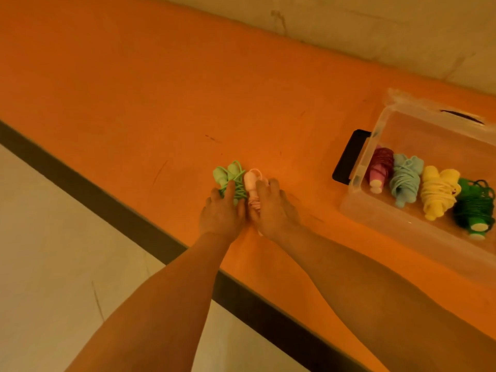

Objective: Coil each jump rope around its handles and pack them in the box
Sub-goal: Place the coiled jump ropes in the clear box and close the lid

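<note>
Two coiled ropes are left outside the box, and I have one under each hand near the front edge of the orange surface (161,89). My left hand (222,210) lies over the light green rope (230,175), fingers curled round its wound bundle; my right hand (272,208) holds the pink rope (251,183) just beside it, fingers bent over the handles. The two bundles are touching. Whether the pink cord is wound all the way I cannot tell, since my hand hides its lower part.

By my reckoning the coiling is nearly over and packing is the step in hand. Next I would lift both bundles, keeping the loops pinched so they do not spring loose, and carry them right to the clear box (375,210) at the right end of the surface.

Inside it lie four bundles in a row: maroon rope (379,165), pale blue rope (405,178), yellow rope (437,191) and dark green rope (475,208). They fill its near side; the far side looks free. A black object (351,157) lies against the box's left wall, apart from my path.
</note>
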